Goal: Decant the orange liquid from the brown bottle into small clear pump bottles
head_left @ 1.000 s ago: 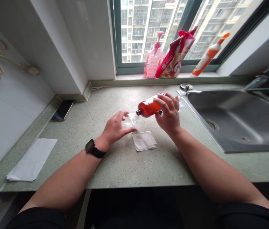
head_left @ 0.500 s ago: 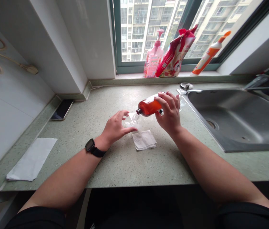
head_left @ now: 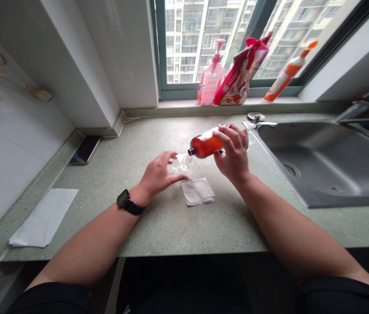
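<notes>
A tilted, translucent orange-red bottle (head_left: 206, 144) is clamped by the right hand (head_left: 236, 152); a clear plastic container (head_left: 185, 165) is loosely ringed by the left hand (head_left: 158, 174), fingers apart, contact unclear.

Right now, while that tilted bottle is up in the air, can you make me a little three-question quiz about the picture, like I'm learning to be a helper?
1. Which hand holds the tilted red-orange bottle?
2. True or false: the black watch is worn on the left arm.
3. Which of these stands on the window sill?
a) the phone
b) the pink pump bottle
c) the folded tissue

Key:
1. The right hand.
2. True.
3. b
</notes>
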Demonstrator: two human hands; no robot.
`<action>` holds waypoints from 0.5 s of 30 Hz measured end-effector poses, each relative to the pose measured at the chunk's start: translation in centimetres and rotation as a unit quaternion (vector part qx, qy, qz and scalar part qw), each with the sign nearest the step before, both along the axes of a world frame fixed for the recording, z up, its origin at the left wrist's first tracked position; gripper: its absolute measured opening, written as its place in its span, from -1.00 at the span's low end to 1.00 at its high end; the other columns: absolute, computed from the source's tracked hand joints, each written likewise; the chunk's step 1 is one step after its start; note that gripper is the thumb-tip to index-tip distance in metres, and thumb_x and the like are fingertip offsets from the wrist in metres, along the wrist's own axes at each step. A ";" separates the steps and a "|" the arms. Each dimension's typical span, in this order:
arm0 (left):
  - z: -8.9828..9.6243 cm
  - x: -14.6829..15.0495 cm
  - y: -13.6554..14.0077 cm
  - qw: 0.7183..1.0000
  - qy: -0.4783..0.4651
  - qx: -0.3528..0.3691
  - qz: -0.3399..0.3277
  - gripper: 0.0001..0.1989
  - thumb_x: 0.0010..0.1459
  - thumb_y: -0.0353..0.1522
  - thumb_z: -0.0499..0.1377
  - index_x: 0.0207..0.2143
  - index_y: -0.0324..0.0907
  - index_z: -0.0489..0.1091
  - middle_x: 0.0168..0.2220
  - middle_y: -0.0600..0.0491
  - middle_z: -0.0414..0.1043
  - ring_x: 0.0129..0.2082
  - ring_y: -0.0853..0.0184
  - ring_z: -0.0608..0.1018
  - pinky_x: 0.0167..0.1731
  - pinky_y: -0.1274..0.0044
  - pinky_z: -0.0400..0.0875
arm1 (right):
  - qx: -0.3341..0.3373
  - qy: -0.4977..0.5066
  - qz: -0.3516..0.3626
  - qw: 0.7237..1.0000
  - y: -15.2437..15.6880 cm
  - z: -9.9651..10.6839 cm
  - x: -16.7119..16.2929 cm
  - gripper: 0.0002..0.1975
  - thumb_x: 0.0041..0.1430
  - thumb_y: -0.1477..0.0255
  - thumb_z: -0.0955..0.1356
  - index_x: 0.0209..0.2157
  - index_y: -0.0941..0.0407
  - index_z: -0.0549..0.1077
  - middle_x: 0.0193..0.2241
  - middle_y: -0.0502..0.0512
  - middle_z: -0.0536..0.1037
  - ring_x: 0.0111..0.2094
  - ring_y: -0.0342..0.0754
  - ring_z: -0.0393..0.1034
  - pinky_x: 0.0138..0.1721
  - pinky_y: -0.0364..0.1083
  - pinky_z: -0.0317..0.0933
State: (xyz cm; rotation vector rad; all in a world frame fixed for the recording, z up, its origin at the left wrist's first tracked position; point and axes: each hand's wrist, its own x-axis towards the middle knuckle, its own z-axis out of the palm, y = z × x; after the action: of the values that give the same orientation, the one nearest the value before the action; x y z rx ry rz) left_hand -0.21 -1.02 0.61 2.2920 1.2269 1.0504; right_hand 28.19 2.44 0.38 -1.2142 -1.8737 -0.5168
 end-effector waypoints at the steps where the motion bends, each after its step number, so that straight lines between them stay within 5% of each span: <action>1: 0.0 0.0 0.0 1.000 0.000 0.000 0.000 -0.21 0.02 0.10 0.50 0.14 -0.12 0.38 0.04 -0.08 0.60 -0.10 0.15 0.71 -0.11 0.32 0.64 | -0.003 0.000 -0.003 1.000 0.0 0.0 0.0 -0.34 0.19 0.60 0.37 0.29 -0.12 0.34 0.28 0.14 0.50 0.44 0.31 0.22 0.48 0.46 -0.05; 15: 0.0 0.0 0.0 1.000 -0.001 0.001 0.001 -0.23 0.03 0.09 0.51 0.12 -0.11 0.38 0.04 -0.07 0.59 -0.11 0.15 0.71 -0.11 0.31 0.66 | -0.007 0.010 0.003 1.000 0.0 0.1 0.1 -0.29 0.17 0.60 0.37 0.32 -0.16 0.32 0.30 0.11 0.48 0.45 0.31 0.19 0.49 0.46 -0.08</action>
State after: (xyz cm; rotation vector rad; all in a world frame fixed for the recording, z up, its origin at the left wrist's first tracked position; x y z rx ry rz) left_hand -0.21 -1.00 0.63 2.2911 1.2277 1.0534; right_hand 28.30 2.42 0.45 -1.2176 -1.8662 -0.4879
